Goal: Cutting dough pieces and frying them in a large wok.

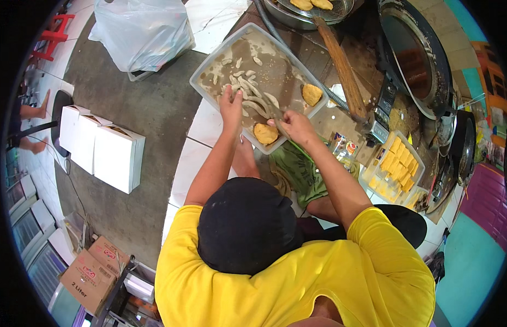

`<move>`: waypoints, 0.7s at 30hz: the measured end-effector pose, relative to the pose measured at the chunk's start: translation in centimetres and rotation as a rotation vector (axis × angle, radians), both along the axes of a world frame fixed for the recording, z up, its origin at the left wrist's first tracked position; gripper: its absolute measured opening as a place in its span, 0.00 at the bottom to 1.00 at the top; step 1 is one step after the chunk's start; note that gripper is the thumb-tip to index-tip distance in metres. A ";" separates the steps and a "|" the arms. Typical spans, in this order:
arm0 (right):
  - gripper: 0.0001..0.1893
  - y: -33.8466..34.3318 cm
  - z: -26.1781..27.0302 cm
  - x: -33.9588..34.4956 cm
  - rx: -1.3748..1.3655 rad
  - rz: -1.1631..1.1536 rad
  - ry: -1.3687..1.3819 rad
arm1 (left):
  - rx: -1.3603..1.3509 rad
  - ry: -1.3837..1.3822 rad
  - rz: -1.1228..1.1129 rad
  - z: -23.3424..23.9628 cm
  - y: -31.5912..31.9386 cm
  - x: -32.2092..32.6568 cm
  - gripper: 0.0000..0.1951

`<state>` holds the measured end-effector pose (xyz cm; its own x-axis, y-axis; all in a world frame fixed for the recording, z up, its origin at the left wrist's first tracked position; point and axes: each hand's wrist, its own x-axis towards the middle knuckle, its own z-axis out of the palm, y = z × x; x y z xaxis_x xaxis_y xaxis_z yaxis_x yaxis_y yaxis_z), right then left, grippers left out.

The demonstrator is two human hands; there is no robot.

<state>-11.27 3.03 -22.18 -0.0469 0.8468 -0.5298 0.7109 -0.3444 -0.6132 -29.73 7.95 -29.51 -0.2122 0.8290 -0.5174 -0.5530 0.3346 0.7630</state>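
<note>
A translucent plastic tub holds a wet grey-brown layer with a heap of pale, flour-coated strips in it. My left hand is at the heap's near side, thumb and fingers up; whether a strip is pinched between them is unclear. My right hand grips a long, narrow tool coated in the same grey-brown, which slants over the strips. Its exact kind is hard to make out. Two golden battered pieces, one by the near corner and one at the right, lie in the tub.
A wok of dark oil and a wooden-handled strainer stand at the right. Nearby is a container of yellow blocks. A plastic bag and white boxes are on the left. A hose runs behind the tub.
</note>
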 end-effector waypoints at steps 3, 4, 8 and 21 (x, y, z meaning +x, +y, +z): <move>0.35 -0.9 1.3 2.0 0.013 -0.121 -0.047 | 0.539 1.240 -0.244 0.9 0.3 0.9 0.17; 0.34 -1.3 1.7 2.8 0.026 -0.179 -0.051 | 0.716 1.329 -0.526 1.4 0.7 1.5 0.18; 0.32 -3.0 0.6 4.6 0.109 -0.281 0.047 | 1.086 1.534 -1.007 0.5 2.4 2.9 0.17; 0.32 -2.8 1.7 4.2 0.050 -0.255 0.000 | 0.611 1.049 -0.622 0.8 2.7 1.8 0.16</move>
